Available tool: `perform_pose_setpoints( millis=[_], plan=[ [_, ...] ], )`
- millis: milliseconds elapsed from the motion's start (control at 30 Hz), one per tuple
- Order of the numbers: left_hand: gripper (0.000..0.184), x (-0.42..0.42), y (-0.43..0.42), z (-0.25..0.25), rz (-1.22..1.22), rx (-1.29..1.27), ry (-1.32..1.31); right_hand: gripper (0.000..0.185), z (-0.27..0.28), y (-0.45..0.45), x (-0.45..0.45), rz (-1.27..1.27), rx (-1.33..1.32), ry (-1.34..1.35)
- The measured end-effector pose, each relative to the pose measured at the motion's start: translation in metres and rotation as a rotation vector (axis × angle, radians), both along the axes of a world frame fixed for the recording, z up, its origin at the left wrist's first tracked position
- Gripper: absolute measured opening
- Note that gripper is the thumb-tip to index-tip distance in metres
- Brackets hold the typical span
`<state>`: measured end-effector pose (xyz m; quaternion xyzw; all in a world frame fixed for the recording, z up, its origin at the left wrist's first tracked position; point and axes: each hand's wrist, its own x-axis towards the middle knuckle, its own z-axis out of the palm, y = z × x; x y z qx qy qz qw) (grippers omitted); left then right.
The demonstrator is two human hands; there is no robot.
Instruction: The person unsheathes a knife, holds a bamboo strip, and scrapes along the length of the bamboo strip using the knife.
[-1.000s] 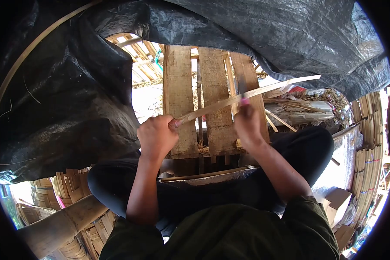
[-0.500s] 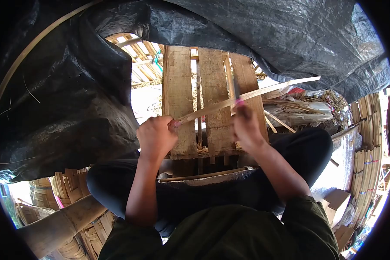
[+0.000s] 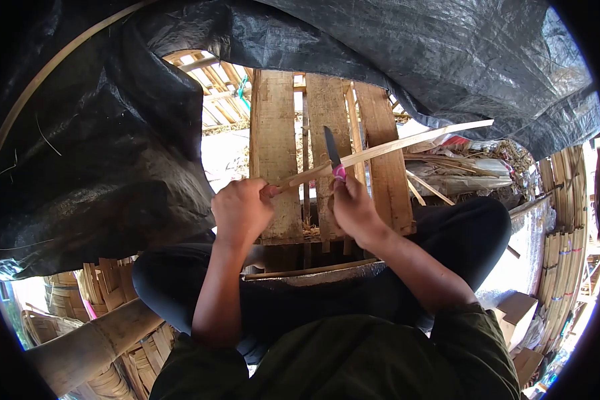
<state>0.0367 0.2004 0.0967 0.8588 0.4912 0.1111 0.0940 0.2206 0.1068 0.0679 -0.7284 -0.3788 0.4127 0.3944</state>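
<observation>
My left hand [image 3: 241,210] is closed around the near end of a long, pale bamboo strip [image 3: 407,140]. From there the strip runs up and to the right, across a bench of wooden planks [image 3: 277,140]. In my right hand [image 3: 355,210] is a knife [image 3: 333,148] with a dark blade and pink wrapping at the top of its handle. The blade points up and slightly left, with its base at the strip near the middle of the bench. Whether the edge touches the strip I cannot tell.
Dark plastic sheeting [image 3: 407,53] hangs across the top and left. A thick bamboo pole [image 3: 107,347] lies at lower left beside woven bamboo pieces. Bundled bamboo strips [image 3: 567,267] stand at right, near a cardboard box [image 3: 515,313]. Scraps lie right of the bench.
My right hand and the knife have moved left along the strip, toward my left hand. The left hand and the strip have hardly moved.
</observation>
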Motion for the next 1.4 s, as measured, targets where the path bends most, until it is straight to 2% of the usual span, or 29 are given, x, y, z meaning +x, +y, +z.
perform_pose_setpoints(
  millis=[67,100,133,200,233,267,333,367,400,467,500,533,633,667,733,767,800,867,900,967,1000,1067,1133,1200,1233,1267,1333,1367,1400],
  plan=[
    [0.017,-0.004,0.005,0.0,0.026,-0.027,-0.074,0.013,0.021,-0.003,0.011,-0.285,0.015,0.557],
    [0.017,-0.003,0.004,0.001,0.026,-0.027,-0.073,0.018,0.021,0.001,0.012,-0.451,0.152,0.505],
    [0.018,-0.001,0.003,0.002,0.006,-0.03,-0.064,0.018,0.005,-0.001,0.013,-0.45,0.15,0.506],
    [0.018,0.0,0.001,0.002,-0.01,-0.03,-0.057,0.016,-0.012,0.001,0.007,-0.249,0.095,0.296],
    [0.018,0.0,0.001,0.0,0.002,-0.034,-0.023,0.016,-0.017,-0.004,0.003,-0.061,-0.089,0.287],
    [0.018,0.0,0.0,-0.001,0.014,-0.038,0.011,0.016,0.002,-0.005,0.003,-0.061,-0.089,0.287],
    [0.019,-0.003,0.003,-0.001,0.023,-0.02,-0.03,0.015,0.026,-0.004,0.006,-0.242,-0.057,0.557],
    [0.02,-0.004,0.004,-0.001,0.034,-0.004,-0.071,0.019,0.019,-0.003,0.009,-0.393,0.166,0.579],
    [0.02,-0.004,0.002,0.001,0.037,-0.007,-0.07,0.019,0.008,-0.005,0.013,-0.392,0.162,0.579],
    [0.02,0.0,-0.001,0.005,-0.018,-0.066,-0.035,0.019,-0.007,-0.004,0.02,-0.228,0.082,0.198],
    [0.02,0.0,0.0,0.003,-0.018,-0.065,-0.034,0.022,-0.011,-0.003,0.009,-0.066,-0.082,0.147],
    [0.019,-0.002,0.0,0.0,-0.003,-0.045,-0.02,0.022,-0.01,-0.004,0.007,-0.068,-0.082,0.148],
    [0.018,-0.003,0.003,-0.003,0.018,-0.024,-0.04,0.027,0.022,-0.005,0.01,-0.151,-0.121,0.533],
    [0.017,-0.004,0.003,-0.003,0.028,-0.023,-0.075,0.027,0.013,-0.006,0.011,-0.153,-0.122,0.536],
    [0.017,0.0,0.0,0.001,0.018,-0.017,-0.059,0.026,-0.014,-0.008,0.011,-0.291,0.121,0.237],
    [0.017,0.002,-0.002,0.002,0.008,-0.013,-0.045,0.024,0.014,-0.007,-0.001,-0.074,-0.186,-0.018],
    [0.017,0.001,-0.002,0.001,0.003,-0.012,-0.046,0.024,0.021,-0.007,-0.002,-0.08,-0.185,-0.018],
    [0.018,-0.004,0.001,-0.003,0.017,-0.004,-0.078,0.025,0.027,-0.008,0.0,-0.025,-0.205,0.287],
    [0.018,-0.004,0.002,-0.001,0.011,-0.004,-0.077,0.025,0.024,-0.006,0.005,-0.03,-0.204,0.288],
    [0.018,-0.003,0.003,0.004,0.027,0.007,-0.075,0.023,0.012,-0.004,0.014,-0.343,0.072,0.478],
    [0.018,-0.002,0.001,0.004,0.028,0.008,-0.075,0.023,0.004,-0.006,0.011,-0.341,0.072,0.478],
    [0.017,0.002,-0.004,0.004,-0.023,0.017,-0.005,0.021,-0.002,-0.008,-0.004,-0.031,-0.022,0.141],
    [0.017,-0.004,-0.001,0.002,-0.001,-0.001,-0.053,0.023,0.012,-0.011,-0.001,-0.044,-0.079,0.168],
    [0.016,-0.004,0.0,0.005,0.019,-0.023,-0.1,0.023,0.017,-0.006,0.018,-0.212,0.002,0.492],
    [0.015,-0.003,0.0,0.008,0.009,-0.007,-0.08,0.024,0.015,-0.002,0.02,-0.4,0.084,0.481],
    [0.014,-0.001,-0.002,0.011,0.003,0.008,-0.06,0.024,0.021,-0.002,0.015,-0.397,0.08,0.481],
    [0.014,0.002,-0.006,0.004,0.003,0.005,-0.023,0.024,0.036,-0.004,-0.003,-0.14,-0.263,0.279],
    [0.014,0.004,-0.007,0.001,-0.003,0.0,0.016,0.026,0.026,-0.008,-0.014,-0.047,-0.161,0.453],
    [0.014,0.003,-0.007,0.002,-0.006,-0.001,0.016,0.026,0.021,-0.011,-0.01,-0.05,-0.161,0.454]
  ],
)
